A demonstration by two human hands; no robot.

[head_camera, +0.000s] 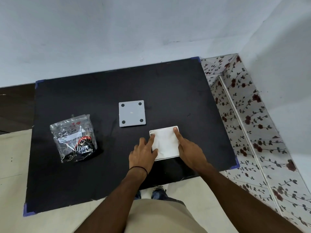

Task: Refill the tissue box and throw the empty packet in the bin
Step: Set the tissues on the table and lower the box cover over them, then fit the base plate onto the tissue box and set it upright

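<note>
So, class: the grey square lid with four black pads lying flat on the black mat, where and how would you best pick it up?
Pinch the lid by two opposite side edges, coming from above. It lies flat, apart from the tissue box, so only its thin rim offers grip.

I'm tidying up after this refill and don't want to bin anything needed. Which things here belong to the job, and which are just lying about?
Part of the job:
- box, open, tissues showing, left hand and right hand pressing on it
- base plate, lying apart
- packet, clear plastic, on the mat

Just there:
- black mat
- floral tiles
</note>
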